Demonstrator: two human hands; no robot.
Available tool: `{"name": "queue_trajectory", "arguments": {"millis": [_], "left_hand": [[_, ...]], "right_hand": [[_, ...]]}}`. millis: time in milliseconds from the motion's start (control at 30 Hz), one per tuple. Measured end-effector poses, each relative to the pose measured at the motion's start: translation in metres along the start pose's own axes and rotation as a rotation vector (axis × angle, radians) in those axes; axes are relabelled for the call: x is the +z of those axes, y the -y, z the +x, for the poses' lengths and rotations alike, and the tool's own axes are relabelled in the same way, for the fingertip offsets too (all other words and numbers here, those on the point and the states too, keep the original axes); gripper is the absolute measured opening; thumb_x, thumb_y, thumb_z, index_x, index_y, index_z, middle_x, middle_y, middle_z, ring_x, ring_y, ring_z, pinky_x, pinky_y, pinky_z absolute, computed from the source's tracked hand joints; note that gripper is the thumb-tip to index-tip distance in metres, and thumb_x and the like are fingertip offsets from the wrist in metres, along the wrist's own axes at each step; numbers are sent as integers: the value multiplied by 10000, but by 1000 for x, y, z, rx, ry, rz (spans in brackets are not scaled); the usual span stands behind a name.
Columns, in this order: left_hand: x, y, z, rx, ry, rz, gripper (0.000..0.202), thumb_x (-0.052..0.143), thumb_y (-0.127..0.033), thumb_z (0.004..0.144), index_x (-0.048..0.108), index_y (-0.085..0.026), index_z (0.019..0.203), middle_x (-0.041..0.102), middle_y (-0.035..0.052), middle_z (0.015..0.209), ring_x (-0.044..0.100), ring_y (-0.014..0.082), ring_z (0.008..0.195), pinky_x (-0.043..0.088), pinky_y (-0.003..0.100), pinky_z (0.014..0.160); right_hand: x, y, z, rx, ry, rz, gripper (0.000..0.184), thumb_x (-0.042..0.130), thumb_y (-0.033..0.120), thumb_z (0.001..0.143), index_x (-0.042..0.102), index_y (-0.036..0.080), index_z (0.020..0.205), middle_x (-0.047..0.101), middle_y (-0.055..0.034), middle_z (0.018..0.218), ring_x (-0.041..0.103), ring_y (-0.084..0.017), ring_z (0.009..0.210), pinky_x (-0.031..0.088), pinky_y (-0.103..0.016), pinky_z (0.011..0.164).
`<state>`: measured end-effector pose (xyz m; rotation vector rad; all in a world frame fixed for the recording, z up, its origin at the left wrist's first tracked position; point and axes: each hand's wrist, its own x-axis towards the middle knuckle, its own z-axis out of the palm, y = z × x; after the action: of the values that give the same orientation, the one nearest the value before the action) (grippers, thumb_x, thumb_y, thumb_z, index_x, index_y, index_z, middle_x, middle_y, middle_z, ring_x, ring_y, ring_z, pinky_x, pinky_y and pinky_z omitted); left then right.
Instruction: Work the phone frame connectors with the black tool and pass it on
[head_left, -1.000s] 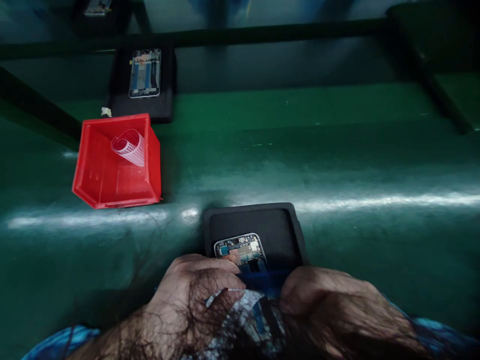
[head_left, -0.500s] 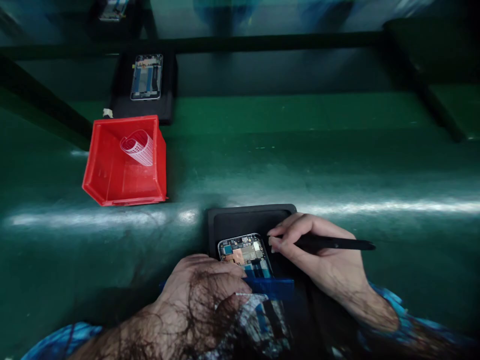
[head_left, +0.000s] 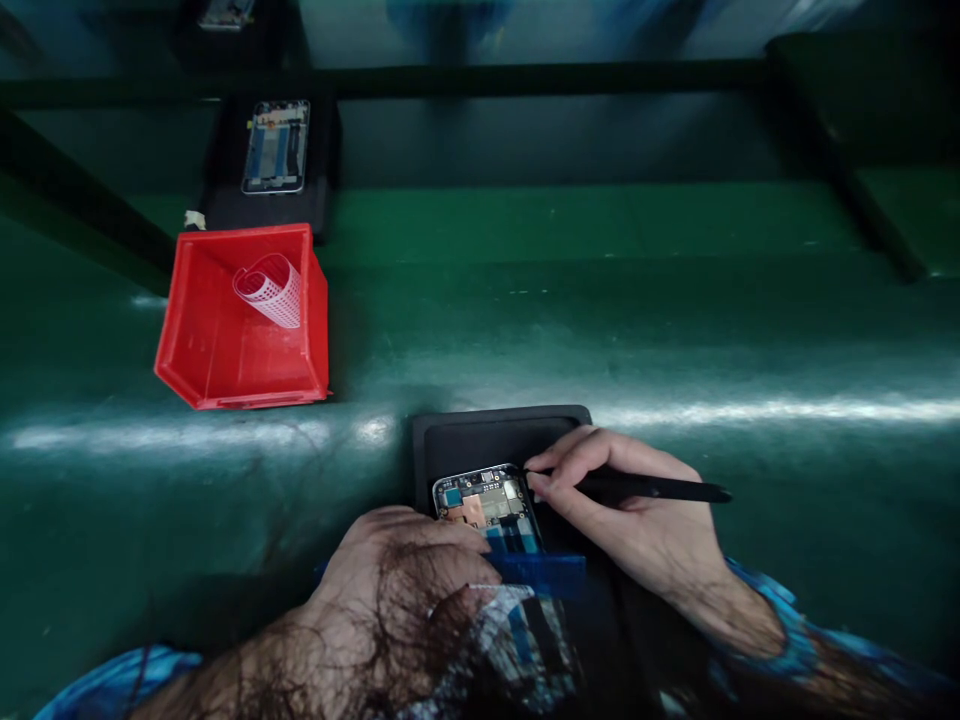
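Observation:
A smartphone [head_left: 487,506] with its back off lies on a black tray [head_left: 491,435], its circuit board and blue strips showing. My left hand [head_left: 409,565] rests across its lower left with fingers together, gripping it; the fingertips are partly hidden. By those fingers a blue strip [head_left: 544,572] sticks out to the right. My right hand [head_left: 630,490] pinches a slim black tool [head_left: 664,487] between thumb and fingers, at the phone's upper right edge. The tool's tip is hidden at the fingertips. Below, another opened phone [head_left: 536,640] shows dimly, partly covered by hair.
To the left, a red bin [head_left: 244,370] holds a rolled white perforated sheet [head_left: 271,292]. Behind it an opened phone [head_left: 276,147] lies on a black tray [head_left: 322,190], with one more phone [head_left: 226,12] farther back. A dark bar [head_left: 540,79] crosses the green table [head_left: 600,310].
My right hand and the black tool have shifted slightly left, closer to the phone's edge. The view has moved a little; my left hand stays on the phone.

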<state>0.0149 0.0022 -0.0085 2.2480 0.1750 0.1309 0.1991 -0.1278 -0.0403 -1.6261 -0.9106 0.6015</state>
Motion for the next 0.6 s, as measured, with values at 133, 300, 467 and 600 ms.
{"name": "queue_trajectory", "arguments": {"millis": [133,300,467,600], "left_hand": [[-1,-1,-2,-9,19,-21,101,488,-242,886,562,-282,829,671,-122,798,650,43,681,421,171,622],[2,2,-1,0,-28,-3,70,564,-215,839,562,-285,838,679,-117,833,646,45,657,423,172,611],[1,2,0,-6,23,-21,80,530,-216,862,556,-288,843,675,-122,815,653,48,691,426,169,635],[1,2,-2,1,3,-5,65,537,-225,854,563,-283,843,674,-116,817,652,50,667,423,171,623]], "right_hand": [[-1,-2,-1,-16,10,-15,222,842,179,842,744,275,668,823,25,739,825,-160,688,662,-181,659],[0,-2,-1,-37,19,-24,221,827,183,852,733,277,675,825,41,752,818,-135,683,644,-152,651],[-2,-3,-3,-79,19,-49,228,821,173,868,725,279,690,816,38,749,812,-148,682,656,-183,652],[-3,-8,-6,-133,49,-84,245,792,134,894,707,277,715,813,50,779,811,-136,722,658,-185,685]]}}
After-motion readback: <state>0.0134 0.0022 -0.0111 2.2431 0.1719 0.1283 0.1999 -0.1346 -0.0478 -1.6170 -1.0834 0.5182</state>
